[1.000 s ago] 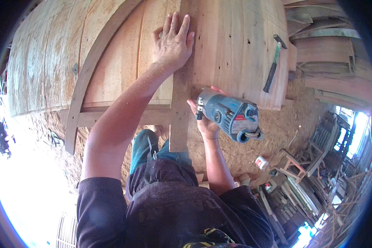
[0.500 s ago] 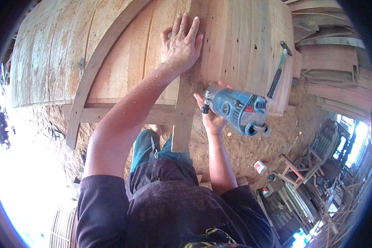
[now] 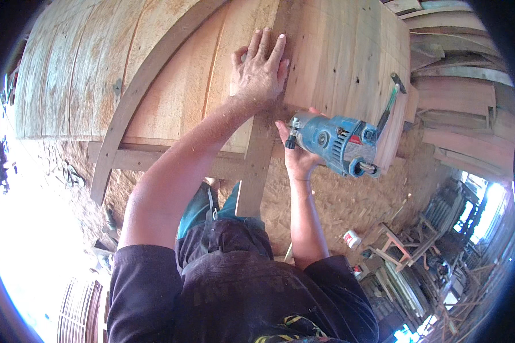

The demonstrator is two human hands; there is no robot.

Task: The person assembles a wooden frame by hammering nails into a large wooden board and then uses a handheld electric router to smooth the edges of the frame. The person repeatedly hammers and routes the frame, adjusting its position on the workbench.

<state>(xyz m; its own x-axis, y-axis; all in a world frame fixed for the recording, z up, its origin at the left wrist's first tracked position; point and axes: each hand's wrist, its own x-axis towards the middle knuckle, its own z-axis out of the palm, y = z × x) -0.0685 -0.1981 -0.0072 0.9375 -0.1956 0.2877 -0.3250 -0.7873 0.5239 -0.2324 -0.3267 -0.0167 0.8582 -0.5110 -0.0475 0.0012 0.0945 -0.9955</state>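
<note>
Tool: a blue, barrel-shaped electric power tool with a dark metal nose [image 3: 339,142], lying on its side at the near edge of the wooden panel, nose pointing toward the person's left. Fine sawdust clings to its casing.
Right hand: the right hand [image 3: 296,151] comes up from below, its grip wrapped tight around the nose end of the blue tool, thumb over the top; the fingers behind the casing are hidden.
Left hand: the left hand [image 3: 260,70] lies flat, palm down, fingers spread wide and holding nothing, pressed on the panel just above and to the left of the tool.
Panel: a large pale plank panel with a curved arch rib [image 3: 337,51], laid flat in front of the person, with straight brown battens crossing beneath both hands.
Hammer: a dark-headed hammer with a green handle [image 3: 390,98], resting on the panel's right edge, just beyond the tool.
Floor: sawdust-covered ground [image 3: 349,200] below the panel, with a small white and red can [image 3: 352,238] on it.
</note>
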